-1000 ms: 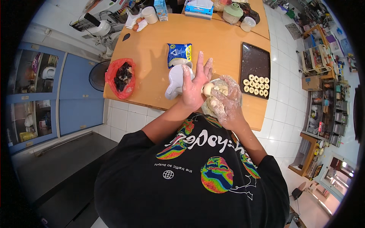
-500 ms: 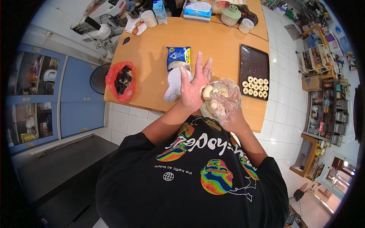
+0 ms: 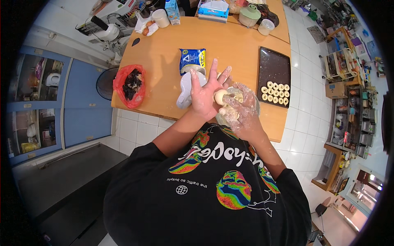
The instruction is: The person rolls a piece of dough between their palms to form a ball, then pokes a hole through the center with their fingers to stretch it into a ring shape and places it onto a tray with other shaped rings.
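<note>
My left hand (image 3: pixel 205 96) is palm up with its fingers spread and floury. Against the thumb-free edge of that palm rests a smooth pale dough ball (image 3: pixel 220 97). My right hand (image 3: pixel 246 112), thickly coated in flour and dough, curls its fingers at the ball and over more soft dough (image 3: pixel 230 112). Beneath the hands sits a bowl (image 3: pixel 257 107), mostly hidden by them. Just beyond my left hand stand a white plastic appliance (image 3: pixel 186 88), perhaps a scale, and a blue-and-yellow packet (image 3: pixel 192 57).
On the right of the wooden table (image 3: pixel 160 61) lies a dark baking tray (image 3: pixel 274 67) with several small dough rings (image 3: pixel 275 93) at its near end. A red plastic bag (image 3: pixel 120 82) is at the left. Eggs (image 3: pixel 146 31), a carton (image 3: pixel 172 12) and a tissue box (image 3: pixel 213 14) line the back.
Both hands have shifted slightly left. My right fingers have moved over the dough ball, which stays against my left palm.
</note>
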`<control>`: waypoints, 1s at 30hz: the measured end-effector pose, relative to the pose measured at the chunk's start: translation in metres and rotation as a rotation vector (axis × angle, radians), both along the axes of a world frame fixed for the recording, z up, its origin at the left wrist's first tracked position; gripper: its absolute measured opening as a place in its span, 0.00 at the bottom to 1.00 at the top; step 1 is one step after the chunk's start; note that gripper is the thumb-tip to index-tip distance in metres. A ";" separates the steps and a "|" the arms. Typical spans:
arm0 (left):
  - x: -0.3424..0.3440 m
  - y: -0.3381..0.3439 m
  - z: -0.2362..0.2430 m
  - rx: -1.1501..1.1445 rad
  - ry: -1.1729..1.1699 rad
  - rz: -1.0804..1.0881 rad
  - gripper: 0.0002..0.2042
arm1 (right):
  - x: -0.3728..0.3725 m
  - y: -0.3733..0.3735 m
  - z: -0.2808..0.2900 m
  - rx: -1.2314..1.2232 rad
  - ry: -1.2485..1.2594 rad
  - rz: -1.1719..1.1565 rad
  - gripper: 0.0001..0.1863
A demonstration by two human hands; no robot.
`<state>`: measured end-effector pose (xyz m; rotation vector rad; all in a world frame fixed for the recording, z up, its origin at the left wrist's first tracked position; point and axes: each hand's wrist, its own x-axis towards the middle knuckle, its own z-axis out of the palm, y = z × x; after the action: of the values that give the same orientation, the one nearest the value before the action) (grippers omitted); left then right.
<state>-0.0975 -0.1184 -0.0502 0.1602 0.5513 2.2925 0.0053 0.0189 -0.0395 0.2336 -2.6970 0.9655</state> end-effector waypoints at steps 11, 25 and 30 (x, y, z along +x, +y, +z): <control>-0.004 -0.003 0.015 -0.051 -0.033 0.013 0.51 | -0.001 -0.015 0.017 0.205 0.128 -0.103 0.25; 0.002 -0.005 0.005 -0.066 0.040 0.043 0.49 | -0.003 -0.016 0.021 -0.146 -0.034 -0.013 0.21; 0.003 -0.005 -0.001 -0.033 -0.014 0.105 0.49 | 0.000 -0.013 0.011 -0.424 -0.220 0.011 0.19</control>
<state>-0.0949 -0.1237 -0.0507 0.1010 0.6024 2.3830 0.0054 0.0055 -0.0283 0.0584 -2.5920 1.6153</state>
